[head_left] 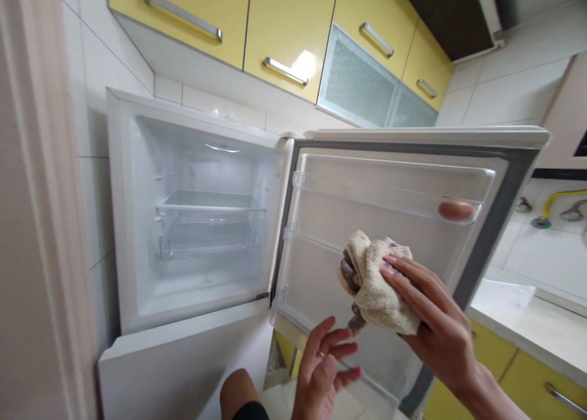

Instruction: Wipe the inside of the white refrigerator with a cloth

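A bunched cream cloth (378, 279) with grey-brown patches is gripped in my right hand (435, 319), in front of the open refrigerator door (339, 206). My left hand (323, 371) is just below and to the left of the cloth, palm up, fingers apart, with a ring on one finger and nothing in it. Clear shelves line the inside of the door. A brown egg-like object (457, 210) rests at the right end of the upper door shelf (389, 197). To the left, the lit fridge compartment (206, 285) stands open with a glass shelf (211, 201) inside.
Yellow wall cabinets (293, 29) with metal handles hang above the fridge. A counter (541, 334) over yellow lower cabinets is at the right, beside a yellow pipe (557, 200). My knee (238, 392) shows at the bottom. A pale vertical edge (36, 224) stands at far left.
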### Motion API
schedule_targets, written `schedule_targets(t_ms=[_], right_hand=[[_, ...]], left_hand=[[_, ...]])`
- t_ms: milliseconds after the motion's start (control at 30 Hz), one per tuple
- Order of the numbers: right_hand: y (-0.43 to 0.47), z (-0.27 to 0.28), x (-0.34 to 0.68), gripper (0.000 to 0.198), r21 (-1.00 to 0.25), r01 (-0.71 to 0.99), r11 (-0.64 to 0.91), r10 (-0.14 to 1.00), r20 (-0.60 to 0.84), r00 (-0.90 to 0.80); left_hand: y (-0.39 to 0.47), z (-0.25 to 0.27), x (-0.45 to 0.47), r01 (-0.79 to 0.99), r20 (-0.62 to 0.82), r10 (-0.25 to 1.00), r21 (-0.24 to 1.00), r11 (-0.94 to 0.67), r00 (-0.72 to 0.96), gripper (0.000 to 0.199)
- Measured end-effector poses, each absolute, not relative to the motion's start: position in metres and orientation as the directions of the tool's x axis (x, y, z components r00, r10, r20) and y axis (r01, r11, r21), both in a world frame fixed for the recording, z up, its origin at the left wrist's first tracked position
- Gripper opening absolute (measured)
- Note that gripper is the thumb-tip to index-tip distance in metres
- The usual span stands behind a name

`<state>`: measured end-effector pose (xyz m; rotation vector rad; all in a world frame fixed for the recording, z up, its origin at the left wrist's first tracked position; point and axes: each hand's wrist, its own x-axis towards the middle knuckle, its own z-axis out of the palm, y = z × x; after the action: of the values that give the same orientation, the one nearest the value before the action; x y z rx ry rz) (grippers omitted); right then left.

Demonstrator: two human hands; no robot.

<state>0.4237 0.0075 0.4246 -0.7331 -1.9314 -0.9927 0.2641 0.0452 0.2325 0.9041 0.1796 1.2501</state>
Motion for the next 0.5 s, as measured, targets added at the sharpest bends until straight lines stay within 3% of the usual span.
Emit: schedule_targets(t_ms=[67, 133, 300, 400, 500], right_hand=[[0.019, 0.415, 0.412, 0.064, 0.378, 0.753, 0.54, 0.089, 0.863, -0.497], [0.03, 0.404, 0.399, 0.059, 0.389, 0.725, 0.569, 0.08, 0.851, -0.519], [0.046, 0.375, 0.368, 0.051, 0.461, 0.646, 0.608, 0.122, 0.75, -0.65], [0.049, 0.369, 0.359, 0.064, 0.441, 0.618, 0.651, 0.174, 0.705, -0.687], [0.048, 0.376, 0.36, 0.065, 0.444, 0.553, 0.705, 0.199, 0.625, -0.755]], left_hand=[[0.03, 0.243, 0.278, -0.8, 0.317, 0.84, 0.564, 0.206, 0.44, 0.099], [0.031, 0.252, 0.283, -0.832, 0.328, 0.863, 0.528, 0.168, 0.383, 0.106], [0.06, 0.276, 0.253, -0.734, 0.373, 0.918, 0.66, -0.162, 0.133, 0.088], [0.066, 0.295, 0.232, -0.775, 0.333, 0.94, 0.612, -0.155, 0.075, 0.073], [0.064, 0.315, 0.224, -0.836, 0.302, 0.953, 0.532, -0.135, 0.038, 0.065]])
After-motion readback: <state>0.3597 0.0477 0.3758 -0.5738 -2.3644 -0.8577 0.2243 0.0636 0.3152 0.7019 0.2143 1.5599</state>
